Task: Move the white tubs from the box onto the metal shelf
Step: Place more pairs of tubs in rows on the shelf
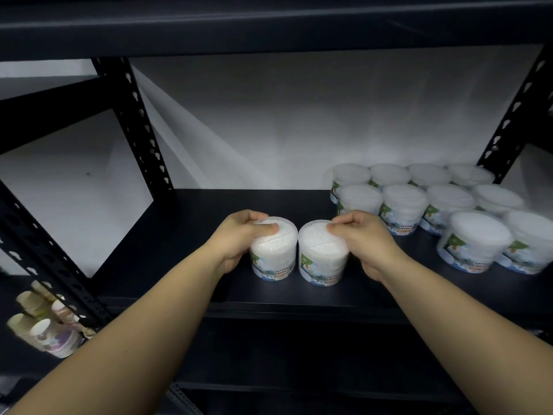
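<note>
— What stood behind the rack?
— A pale wall [299,121], lit unevenly, shadows slanting across its left part.
— And the rack?
— Dark slotted posts [140,127]; paper cups [45,327] stacked lower left.

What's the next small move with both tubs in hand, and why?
Probably slide both right and release. The left hand and right hand each grip a tub, left tub and right tub, near the shelf front, apart from the tub rows.
</note>
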Motion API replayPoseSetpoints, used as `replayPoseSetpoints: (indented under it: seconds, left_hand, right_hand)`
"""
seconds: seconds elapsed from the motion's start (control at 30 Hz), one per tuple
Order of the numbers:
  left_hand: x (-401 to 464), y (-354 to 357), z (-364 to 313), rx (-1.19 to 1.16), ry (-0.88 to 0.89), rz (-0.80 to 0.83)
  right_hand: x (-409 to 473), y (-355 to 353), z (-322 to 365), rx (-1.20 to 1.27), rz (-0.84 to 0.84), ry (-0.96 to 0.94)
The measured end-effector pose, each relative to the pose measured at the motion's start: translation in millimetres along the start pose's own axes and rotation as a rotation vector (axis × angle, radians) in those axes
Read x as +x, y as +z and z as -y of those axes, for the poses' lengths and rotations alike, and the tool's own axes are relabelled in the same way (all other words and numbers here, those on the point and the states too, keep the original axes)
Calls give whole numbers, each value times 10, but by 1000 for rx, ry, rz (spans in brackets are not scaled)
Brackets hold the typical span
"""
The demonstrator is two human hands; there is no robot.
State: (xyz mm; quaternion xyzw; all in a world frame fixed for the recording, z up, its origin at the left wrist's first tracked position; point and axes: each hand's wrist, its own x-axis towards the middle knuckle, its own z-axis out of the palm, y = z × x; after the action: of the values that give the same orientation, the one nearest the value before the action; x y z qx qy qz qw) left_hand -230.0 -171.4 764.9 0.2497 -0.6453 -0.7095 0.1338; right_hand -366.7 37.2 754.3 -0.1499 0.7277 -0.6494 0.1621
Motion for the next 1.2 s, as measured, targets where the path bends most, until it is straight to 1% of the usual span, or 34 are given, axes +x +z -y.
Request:
replayPoseSetpoints:
  seconds: [0.23,0.43,0.63,0.93,1.1,1.17,1.2]
  left_hand:
    - [9,2,-5,-20,-22,35]
    - [20,4,-8,25,-3,1]
    - [18,24,-3,-42,-43,49]
    - [0,81,74,-107,-6,-23]
    - [-49,95,16,-177,57,-89]
    - [-97,62,-30,-103,149,-138]
    - [-131,28,-47,-12,223,-155]
  right_hand:
    - [-34,-30,-41,-26,-47,-49]
    - [-90,-55,-52,14,74,-58]
    - [-103,-25,-89,78,49,-12]
    - [-119,-14,-173,111,-6,-9]
    - [-145,-89,-6,61,62,-41]
    - [-172,-144,85,-40,75,-131]
    - [-193,-172,117,-128,89,-211]
